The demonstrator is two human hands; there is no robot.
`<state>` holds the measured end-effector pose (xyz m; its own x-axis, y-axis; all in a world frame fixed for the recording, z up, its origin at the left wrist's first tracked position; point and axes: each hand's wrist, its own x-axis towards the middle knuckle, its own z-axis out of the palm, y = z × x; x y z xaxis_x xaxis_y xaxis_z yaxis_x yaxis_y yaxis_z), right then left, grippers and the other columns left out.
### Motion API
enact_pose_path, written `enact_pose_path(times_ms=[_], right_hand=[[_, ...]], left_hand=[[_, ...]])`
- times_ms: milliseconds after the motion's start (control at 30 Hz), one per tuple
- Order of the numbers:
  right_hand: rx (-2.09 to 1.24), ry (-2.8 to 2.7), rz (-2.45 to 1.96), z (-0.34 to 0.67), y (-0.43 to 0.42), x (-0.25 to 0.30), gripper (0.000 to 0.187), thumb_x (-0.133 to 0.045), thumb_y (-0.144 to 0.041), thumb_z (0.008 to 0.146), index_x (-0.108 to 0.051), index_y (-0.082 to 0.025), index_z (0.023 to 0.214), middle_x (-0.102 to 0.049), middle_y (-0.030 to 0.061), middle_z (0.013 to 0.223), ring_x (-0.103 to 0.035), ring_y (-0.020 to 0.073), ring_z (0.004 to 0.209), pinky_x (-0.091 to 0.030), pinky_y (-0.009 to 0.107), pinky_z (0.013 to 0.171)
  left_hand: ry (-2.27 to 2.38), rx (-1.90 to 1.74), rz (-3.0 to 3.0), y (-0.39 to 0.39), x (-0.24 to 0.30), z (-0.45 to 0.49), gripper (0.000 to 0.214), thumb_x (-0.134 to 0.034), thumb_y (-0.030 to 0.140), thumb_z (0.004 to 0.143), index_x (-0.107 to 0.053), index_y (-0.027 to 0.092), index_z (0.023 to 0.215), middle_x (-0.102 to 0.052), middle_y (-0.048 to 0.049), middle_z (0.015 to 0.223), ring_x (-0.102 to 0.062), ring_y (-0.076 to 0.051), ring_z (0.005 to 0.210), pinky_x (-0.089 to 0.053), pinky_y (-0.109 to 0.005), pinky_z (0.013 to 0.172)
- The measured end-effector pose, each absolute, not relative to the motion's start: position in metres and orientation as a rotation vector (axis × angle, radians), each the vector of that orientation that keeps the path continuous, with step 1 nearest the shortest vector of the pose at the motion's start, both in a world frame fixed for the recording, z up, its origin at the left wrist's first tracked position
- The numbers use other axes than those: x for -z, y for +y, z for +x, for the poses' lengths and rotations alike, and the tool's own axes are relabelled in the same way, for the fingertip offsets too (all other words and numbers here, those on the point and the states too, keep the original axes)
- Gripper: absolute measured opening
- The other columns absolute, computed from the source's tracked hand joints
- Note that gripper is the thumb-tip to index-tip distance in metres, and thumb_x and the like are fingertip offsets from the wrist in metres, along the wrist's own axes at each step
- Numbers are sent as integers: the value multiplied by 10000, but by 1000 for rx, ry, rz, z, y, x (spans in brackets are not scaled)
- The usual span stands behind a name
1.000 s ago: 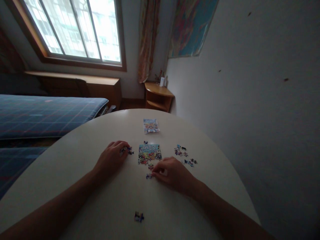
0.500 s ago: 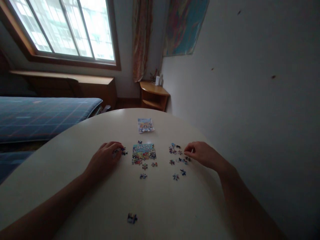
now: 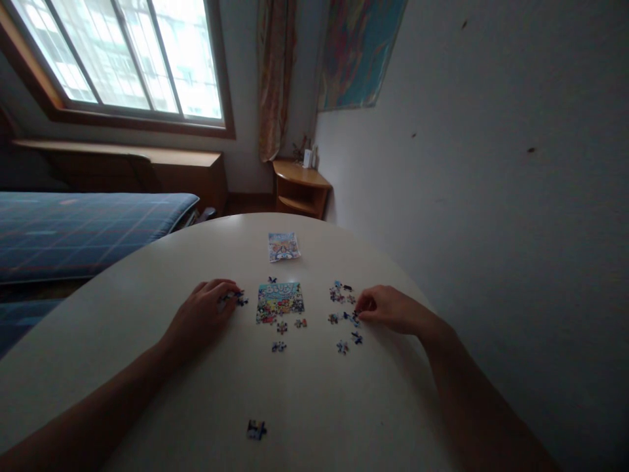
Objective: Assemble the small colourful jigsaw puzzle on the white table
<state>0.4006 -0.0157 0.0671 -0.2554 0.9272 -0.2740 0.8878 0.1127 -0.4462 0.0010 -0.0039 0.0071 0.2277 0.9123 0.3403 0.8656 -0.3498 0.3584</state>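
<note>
A partly assembled jigsaw puzzle (image 3: 281,300) lies at the middle of the white table, its upper part bearing large letters and its lower edge uneven. To its left rests my left hand (image 3: 207,307), fingers bent and apart from the thumb, over a few loose puzzle pieces (image 3: 240,299) that it partly hides. On the other side, my right hand (image 3: 390,308) has thumb and forefinger pinched at a dark puzzle piece (image 3: 356,316) at the edge of a loose cluster. Several more puzzle pieces (image 3: 343,347) lie around that cluster, and others (image 3: 279,347) sit just below the puzzle.
Behind the puzzle lies a printed picture sheet (image 3: 284,247). One separate puzzle piece (image 3: 256,430) is near the front of the round table (image 3: 314,406). A wall (image 3: 491,229) runs along the right, a mattress (image 3: 88,229) lies left, and a corner shelf (image 3: 301,174) stands beyond.
My right hand has moved left and slightly down, its fingertips coming onto a piece in the right cluster. My left hand stays in place. The whole view has shifted slightly.
</note>
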Motion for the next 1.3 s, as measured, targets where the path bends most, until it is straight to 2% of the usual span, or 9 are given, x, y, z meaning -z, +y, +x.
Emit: enact_pose_path(times_ms=[333, 467, 567, 733, 933, 1133, 1300], right_hand=[[-800, -2373, -1710, 383, -22, -69, 69, -615, -145, 754, -657, -166, 804, -678, 37, 800, -593, 148, 696, -410, 248, 623], [-865, -2365, -1701, 389, -22, -71, 220, -654, -173, 757, -661, -146, 976, -675, 53, 894, -604, 157, 773, -438, 248, 688], [-850, -2379, -1750, 397, -21, -73, 281, -699, -218, 744, -676, -140, 1013, -670, 80, 995, -611, 185, 881, -450, 263, 768], [-885, -2345, -1822, 397, -21, -73, 266, -717, -226, 726, -690, -133, 975, -674, 68, 921, -607, 177, 814, -441, 259, 715], [-937, -2359, -1788, 391, -22, -72, 125, -676, -208, 738, -701, -145, 844, -679, 36, 802, -589, 148, 711, -406, 247, 633], [-947, -2374, -1753, 385, -24, -74, 38, -652, -147, 707, -648, -151, 745, -657, 11, 720, -560, 125, 643, -376, 234, 577], [-976, -2384, -1616, 383, -25, -74, 82, -663, -141, 712, -657, -148, 794, -659, 10, 749, -566, 122, 658, -389, 225, 588]], left_hand=[[1733, -758, 2385, -4, -6, 0, 305, -440, 369, 895, -672, 232, 1039, -662, -64, 1176, -579, -281, 1100, -456, -483, 1010], [1733, -729, 2390, -4, -6, 0, 315, -434, 378, 902, -673, 233, 1048, -660, -60, 1182, -576, -279, 1094, -451, -473, 1011], [1736, -736, 2389, -4, -6, 0, 315, -437, 387, 901, -676, 236, 1042, -662, -60, 1179, -579, -281, 1092, -459, -466, 999], [1732, -760, 2390, -4, -6, 0, 310, -446, 388, 896, -674, 233, 1039, -664, -61, 1175, -581, -278, 1087, -462, -465, 993], [1738, -749, 2387, -4, -6, 0, 316, -439, 387, 901, -675, 231, 1043, -659, -62, 1179, -571, -283, 1098, -459, -467, 994], [1735, -756, 2399, -3, -4, -1, 295, -451, 368, 895, -672, 236, 1038, -662, -56, 1174, -581, -281, 1088, -467, -474, 984], [1729, -782, 2413, -3, -4, 0, 279, -463, 356, 894, -675, 237, 1029, -670, -60, 1157, -584, -282, 1077, -477, -471, 973]])
